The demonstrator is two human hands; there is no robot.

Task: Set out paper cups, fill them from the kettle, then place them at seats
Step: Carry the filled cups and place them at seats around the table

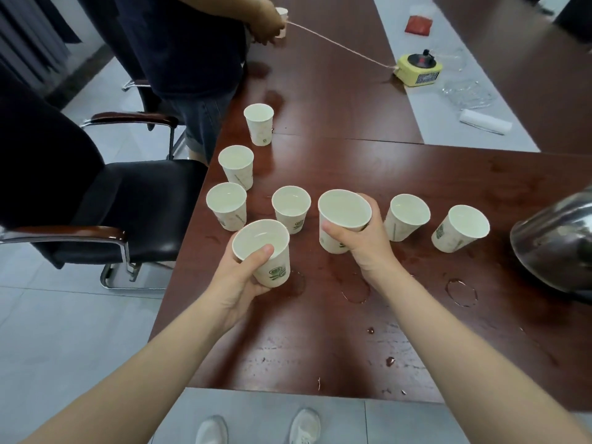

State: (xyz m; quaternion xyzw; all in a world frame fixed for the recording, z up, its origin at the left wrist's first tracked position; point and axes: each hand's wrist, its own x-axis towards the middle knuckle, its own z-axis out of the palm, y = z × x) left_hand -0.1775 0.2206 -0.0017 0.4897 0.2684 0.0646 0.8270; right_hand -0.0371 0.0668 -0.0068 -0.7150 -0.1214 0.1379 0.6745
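My left hand [238, 278] grips a white paper cup [266, 253] with a green print, held just above the dark red table [320, 341]. My right hand [362, 241] wraps around a second paper cup [342, 216] a little farther in. Several more white cups stand on the table: one [291, 208] between my hands, two [406, 216] [459, 228] to the right, and three [226, 205] [236, 165] [259, 123] along the left edge. The cups appear to hold water. The steel kettle [557, 241] sits at the right edge.
Water rings [461, 293] and drops wet the table near me. A black office chair [134, 206] stands at the left edge. Another person [192, 59] stands beyond it, holding a string that runs to a yellow toy record player [419, 68]. A rolled white cloth [485, 121] lies far right.
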